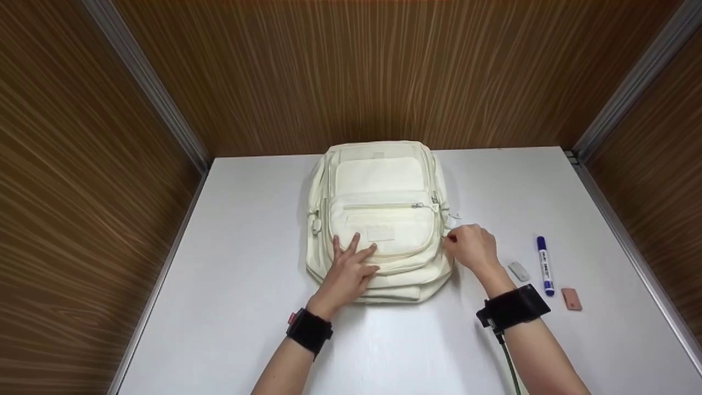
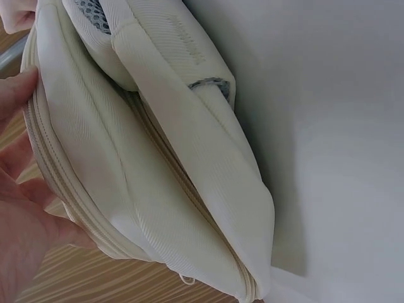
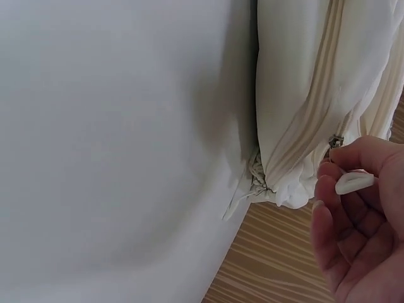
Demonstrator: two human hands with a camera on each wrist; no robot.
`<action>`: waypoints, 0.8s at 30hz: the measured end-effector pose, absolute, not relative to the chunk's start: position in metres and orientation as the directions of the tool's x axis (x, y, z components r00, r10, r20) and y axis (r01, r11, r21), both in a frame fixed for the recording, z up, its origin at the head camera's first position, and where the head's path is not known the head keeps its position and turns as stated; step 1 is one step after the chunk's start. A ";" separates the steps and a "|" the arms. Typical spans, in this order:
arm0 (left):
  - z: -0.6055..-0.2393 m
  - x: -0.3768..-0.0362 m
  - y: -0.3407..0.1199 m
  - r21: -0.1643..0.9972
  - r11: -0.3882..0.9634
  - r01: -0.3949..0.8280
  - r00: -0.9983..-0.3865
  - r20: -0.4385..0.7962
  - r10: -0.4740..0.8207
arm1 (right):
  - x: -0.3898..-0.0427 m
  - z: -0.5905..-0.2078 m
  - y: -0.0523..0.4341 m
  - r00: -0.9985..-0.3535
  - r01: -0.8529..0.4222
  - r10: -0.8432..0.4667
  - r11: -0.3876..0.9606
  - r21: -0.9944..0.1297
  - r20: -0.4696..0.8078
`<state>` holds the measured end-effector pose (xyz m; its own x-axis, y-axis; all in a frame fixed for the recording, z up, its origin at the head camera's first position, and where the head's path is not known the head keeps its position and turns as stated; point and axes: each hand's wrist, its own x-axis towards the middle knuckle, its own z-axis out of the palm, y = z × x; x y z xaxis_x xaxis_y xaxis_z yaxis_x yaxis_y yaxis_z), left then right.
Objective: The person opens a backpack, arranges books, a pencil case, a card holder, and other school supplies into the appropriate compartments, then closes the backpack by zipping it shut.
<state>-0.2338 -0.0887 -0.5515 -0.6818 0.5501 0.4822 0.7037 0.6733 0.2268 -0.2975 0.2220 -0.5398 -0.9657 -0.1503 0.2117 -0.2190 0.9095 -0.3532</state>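
A cream backpack (image 1: 384, 175) lies on the white table, its front pockets facing up. My left hand (image 1: 348, 274) rests spread on the lower front of it, fingers straight. In the left wrist view, the left fingers (image 2: 19, 95) lie along the zipped edge of a pocket. At the backpack's right side, my right hand (image 1: 473, 247) pinches a zipper pull (image 3: 336, 142) between thumb and forefinger. A white pull tab (image 3: 355, 182) hangs from it by the palm. The other right fingers are loosely curled.
To the right of the backpack lie a grey-white small object (image 1: 518, 271), a blue-capped marker (image 1: 544, 266) and a pinkish eraser-like block (image 1: 571, 299). Wood-grain panels (image 1: 384, 71) enclose the white table (image 1: 247, 230) at the back and sides. A cable (image 1: 511, 365) trails from the right wristband.
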 end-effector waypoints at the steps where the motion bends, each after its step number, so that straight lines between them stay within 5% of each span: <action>1: -0.552 -0.234 -0.089 0.232 0.671 0.705 -0.682 0.482 0.550 | -0.301 -0.540 0.222 -0.966 -0.212 -0.140 0.912 -0.352 0.219; 24: -0.549 -0.233 -0.099 0.337 0.615 0.713 -0.698 0.423 0.578 | -0.357 -0.533 0.214 -0.948 -0.149 -0.028 0.920 -0.363 0.317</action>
<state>-0.2325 -0.0990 -0.5485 -0.6980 0.5777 0.4232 0.7131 0.6147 0.3370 -0.3567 0.2143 -0.5335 -0.9480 -0.0280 0.3169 -0.1486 0.9198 -0.3631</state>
